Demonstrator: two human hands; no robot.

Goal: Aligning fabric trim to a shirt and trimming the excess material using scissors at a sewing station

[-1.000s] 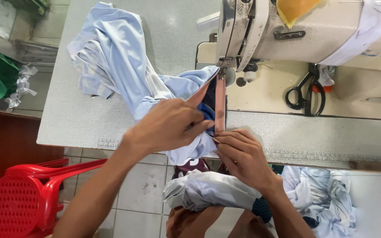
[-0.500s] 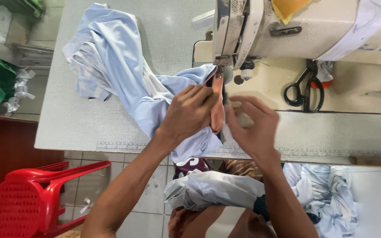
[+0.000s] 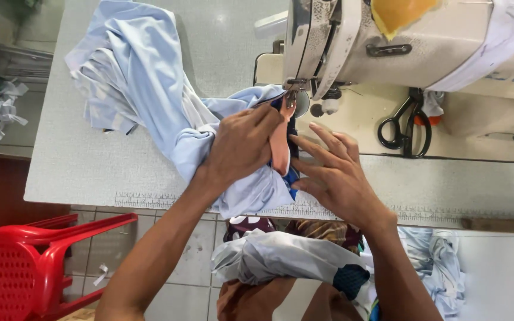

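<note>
The left hand [image 3: 242, 145] lies knuckles-up on a crumpled pale blue cotton garment [image 3: 150, 95], its fingers curled and pressed together, pinching a fold of that cloth and pushing it toward the presser foot [image 3: 290, 104] of a cream-coloured industrial sewing machine [image 3: 400, 53]. The garment spreads from the needle area out to ten o'clock across the speckled grey counter [image 3: 90, 166], with its lower edge hanging over the counter's near rim, where a printed ruler strip [image 3: 150, 199] runs. Between the two hands a narrow salmon-pink fabric strip [image 3: 279, 151] lies on darker blue cloth [image 3: 292, 175], running from the foot back toward six o'clock.

The right hand [image 3: 337, 178] rests flat just at three o'clock of the strip, fingers spread and pointing to eleven o'clock, fingertips touching the cloth beside the strip; it grips nothing.

At three o'clock of the needle, black-handled scissors [image 3: 403, 128] lie on the machine bed. A yellow cloth [image 3: 400, 12] sits on top of the machine. At six o'clock, more pale fabric [image 3: 281, 258] is bundled in the person's lap. A red plastic chair [image 3: 19, 267] stands on the tiled floor [image 3: 197, 261] at eight o'clock.
</note>
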